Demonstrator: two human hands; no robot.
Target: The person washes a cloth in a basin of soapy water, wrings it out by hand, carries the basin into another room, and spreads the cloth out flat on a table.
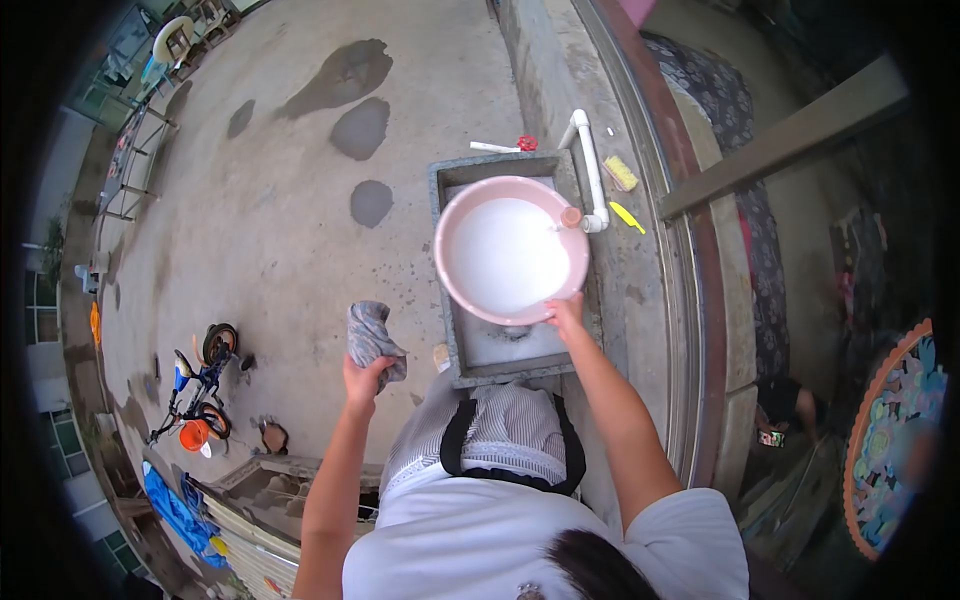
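Observation:
My left hand is closed round a bunched grey patterned cloth, held out to the left of the sink. My right hand grips the near right rim of a pink plastic basin. Whitish, sudsy-looking liquid fills the basin. The basin rests over a grey stone sink, which also has cloudy water in its near end. A pinkish-brown round piece shows at the basin's right rim, by the pipe end.
A white pipe with a red valve handle rises at the sink's far side. On the ledge lie a yellow scrub brush and a yellow-handled tool. A small bicycle and orange bucket stand left. Glass panes run along the right.

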